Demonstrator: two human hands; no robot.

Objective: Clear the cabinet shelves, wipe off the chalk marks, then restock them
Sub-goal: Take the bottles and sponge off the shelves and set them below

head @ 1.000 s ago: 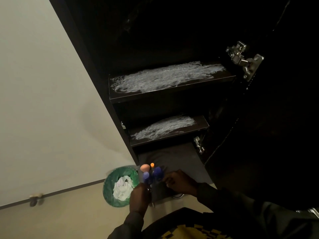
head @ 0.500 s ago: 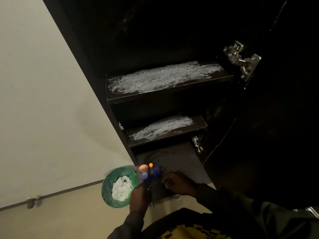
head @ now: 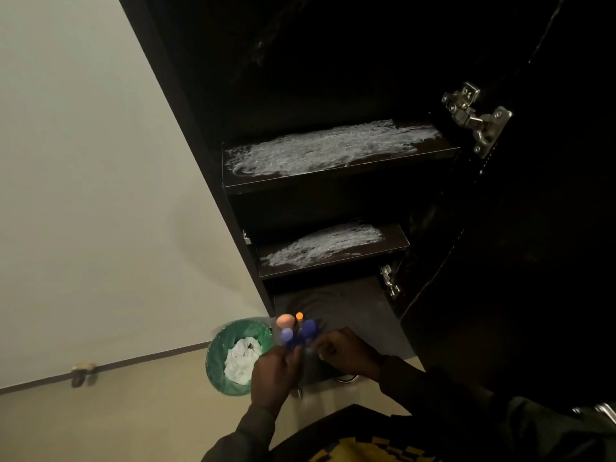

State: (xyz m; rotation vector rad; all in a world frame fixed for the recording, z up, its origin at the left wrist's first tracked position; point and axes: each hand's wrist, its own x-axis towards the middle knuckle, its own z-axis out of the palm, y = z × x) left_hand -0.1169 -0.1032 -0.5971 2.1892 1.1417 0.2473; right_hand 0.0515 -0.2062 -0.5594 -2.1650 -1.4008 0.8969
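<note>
Two chalk-smeared shelves [head: 333,155]; no readable writing; both hands [head: 273,371] grip bottles [head: 308,328].

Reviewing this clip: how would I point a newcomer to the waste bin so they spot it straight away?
Start at the tall dark cabinet and follow its left side down to the floor. The bin stands there beside the pale wall, just left of the left hand. It is the only round thing, lined with a green bag and holding crumpled white paper.

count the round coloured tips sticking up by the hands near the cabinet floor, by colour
Blue rounded tips: 2, one nearer the left hand, one nearer the right hand
Peach egg-shaped tip: 1
Small orange tip: 1
Total: 4
</note>
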